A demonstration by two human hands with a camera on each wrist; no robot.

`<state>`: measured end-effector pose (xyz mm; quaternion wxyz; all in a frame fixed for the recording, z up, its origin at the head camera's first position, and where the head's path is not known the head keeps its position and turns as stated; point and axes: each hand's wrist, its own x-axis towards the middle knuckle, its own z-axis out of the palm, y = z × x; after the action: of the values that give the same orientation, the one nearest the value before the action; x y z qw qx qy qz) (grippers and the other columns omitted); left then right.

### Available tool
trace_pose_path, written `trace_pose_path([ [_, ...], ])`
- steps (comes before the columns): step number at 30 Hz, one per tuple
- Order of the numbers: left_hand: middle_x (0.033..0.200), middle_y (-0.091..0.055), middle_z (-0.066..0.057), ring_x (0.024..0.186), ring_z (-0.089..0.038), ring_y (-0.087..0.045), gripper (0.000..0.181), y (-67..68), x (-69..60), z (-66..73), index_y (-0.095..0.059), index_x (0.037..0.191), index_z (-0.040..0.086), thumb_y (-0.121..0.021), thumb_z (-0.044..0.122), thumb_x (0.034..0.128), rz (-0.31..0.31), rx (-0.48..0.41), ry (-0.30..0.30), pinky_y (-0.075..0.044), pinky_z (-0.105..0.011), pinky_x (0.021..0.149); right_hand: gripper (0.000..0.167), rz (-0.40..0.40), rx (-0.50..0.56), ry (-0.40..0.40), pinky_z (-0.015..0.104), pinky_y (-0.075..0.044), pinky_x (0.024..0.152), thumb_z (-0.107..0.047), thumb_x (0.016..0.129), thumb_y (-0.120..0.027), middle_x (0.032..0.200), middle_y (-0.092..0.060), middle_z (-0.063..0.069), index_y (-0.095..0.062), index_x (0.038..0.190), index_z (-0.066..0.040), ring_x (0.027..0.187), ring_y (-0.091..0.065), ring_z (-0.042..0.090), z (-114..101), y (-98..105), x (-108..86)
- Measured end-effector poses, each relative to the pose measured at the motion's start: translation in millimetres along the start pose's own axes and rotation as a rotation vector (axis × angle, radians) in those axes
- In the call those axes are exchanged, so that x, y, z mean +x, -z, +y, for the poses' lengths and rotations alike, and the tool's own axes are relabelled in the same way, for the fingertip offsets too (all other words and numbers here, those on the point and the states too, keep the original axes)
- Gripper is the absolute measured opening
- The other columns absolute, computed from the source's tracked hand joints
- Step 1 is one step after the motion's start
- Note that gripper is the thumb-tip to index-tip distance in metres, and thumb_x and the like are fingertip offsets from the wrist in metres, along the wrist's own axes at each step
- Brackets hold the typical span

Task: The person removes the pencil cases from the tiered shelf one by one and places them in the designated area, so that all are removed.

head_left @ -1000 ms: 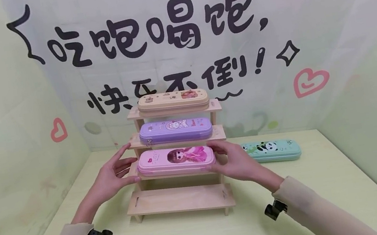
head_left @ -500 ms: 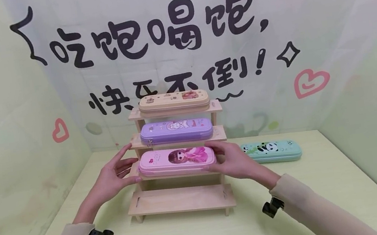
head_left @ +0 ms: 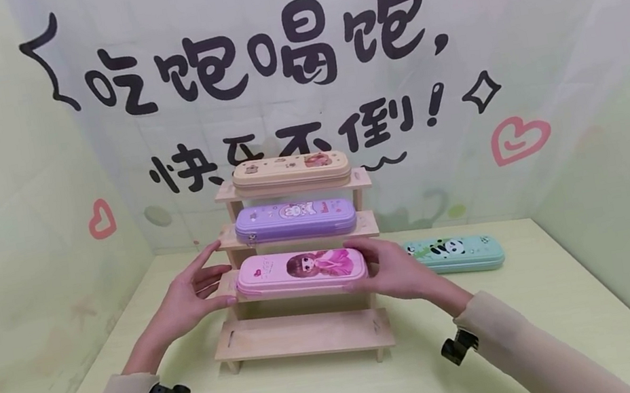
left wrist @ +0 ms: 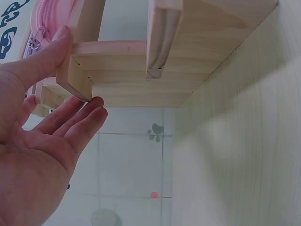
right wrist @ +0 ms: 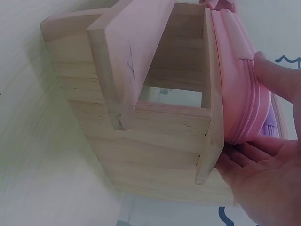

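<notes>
A pink pencil case with a doll picture lies on the third tier of a wooden step rack. My right hand grips its right end, thumb on the front and fingers behind; the right wrist view shows the thumb beside the case's zip. My left hand is at the rack's left side, thumb by the board's end and the other fingers loosely extended. In the left wrist view its thumb touches the board near the case. A purple pencil case and a cream pencil case lie on the tiers above.
A mint-green pencil case with a panda lies on the pale table, right of the rack. Printed cloth walls enclose the table at the back and sides.
The pink pencil case has slid slightly to the right on its tier, its right end now deeper in my right hand. My left hand has stayed in about the same place.
</notes>
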<state>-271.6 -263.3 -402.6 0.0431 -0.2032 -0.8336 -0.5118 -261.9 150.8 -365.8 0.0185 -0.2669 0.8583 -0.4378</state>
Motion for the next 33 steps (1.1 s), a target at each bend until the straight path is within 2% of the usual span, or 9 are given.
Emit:
trace_pose_path([
  [7, 0.146, -0.058, -0.026, 0.137, -0.042, -0.055, 0.108, -0.3, 0.5, 0.5, -0.028, 0.168, 0.031, -0.091, 0.009, 0.0839, -0.002, 0.001, -0.003, -0.046, -0.045, 0.112, 0.088, -0.019, -0.024, -0.014, 0.043, -0.054, 0.108, -0.031, 0.082, -0.092, 0.144, -0.061, 0.014, -0.051, 0.154, -0.003, 0.126, -0.064, 0.028, -1, -1, 5.0],
  [16, 0.146, -0.058, -0.026, 0.137, -0.042, -0.055, 0.108, 0.1, 0.5, 0.2, -0.028, 0.168, 0.032, -0.091, 0.009, 0.0837, 0.002, 0.004, -0.003, -0.046, -0.047, 0.111, 0.082, -0.011, 0.015, -0.015, 0.041, -0.055, 0.106, -0.024, 0.081, -0.093, 0.138, -0.064, 0.012, -0.055, 0.150, -0.003, 0.123, -0.065, 0.027, -2, -3, 6.4],
  [21, 0.146, -0.057, -0.027, 0.137, -0.043, -0.054, 0.108, -0.4, 0.1, 1.0, -0.028, 0.169, 0.030, -0.091, 0.009, 0.0842, -0.002, 0.003, -0.002, -0.046, -0.045, 0.111, 0.081, 0.010, 0.075, -0.027, 0.042, -0.054, 0.108, -0.020, 0.081, -0.093, 0.140, -0.063, 0.012, -0.054, 0.149, -0.001, 0.126, -0.064, 0.029, 0, -5, 3.7],
  [25, 0.145, -0.058, -0.027, 0.137, -0.043, -0.054, 0.108, -0.5, -0.4, 1.5, -0.027, 0.169, 0.029, -0.091, 0.008, 0.0841, 0.002, 0.006, -0.003, -0.045, -0.048, 0.112, 0.078, 0.040, 0.107, -0.026, 0.042, -0.055, 0.107, -0.020, 0.081, -0.094, 0.139, -0.063, 0.012, -0.056, 0.148, -0.003, 0.125, -0.064, 0.030, 1, -6, 0.2],
  [29, 0.146, -0.058, -0.026, 0.137, -0.042, -0.055, 0.109, -0.7, -0.1, 1.5, -0.027, 0.169, 0.030, -0.091, 0.009, 0.0836, 0.002, 0.007, -0.002, -0.044, -0.050, 0.112, 0.077, 0.072, 0.112, -0.022, 0.044, -0.055, 0.107, -0.023, 0.081, -0.093, 0.140, -0.063, 0.011, -0.058, 0.147, -0.005, 0.125, -0.063, 0.030, 2, -5, -5.3],
  [33, 0.146, -0.058, -0.026, 0.137, -0.042, -0.055, 0.109, -1.1, -0.1, 1.2, -0.027, 0.169, 0.030, -0.091, 0.009, 0.0833, 0.000, 0.005, -0.002, -0.044, -0.051, 0.112, 0.075, 0.094, 0.100, -0.016, 0.048, -0.051, 0.112, -0.025, 0.081, -0.093, 0.143, -0.061, 0.010, -0.059, 0.145, -0.006, 0.132, -0.059, 0.032, 4, -1, -12.0],
])
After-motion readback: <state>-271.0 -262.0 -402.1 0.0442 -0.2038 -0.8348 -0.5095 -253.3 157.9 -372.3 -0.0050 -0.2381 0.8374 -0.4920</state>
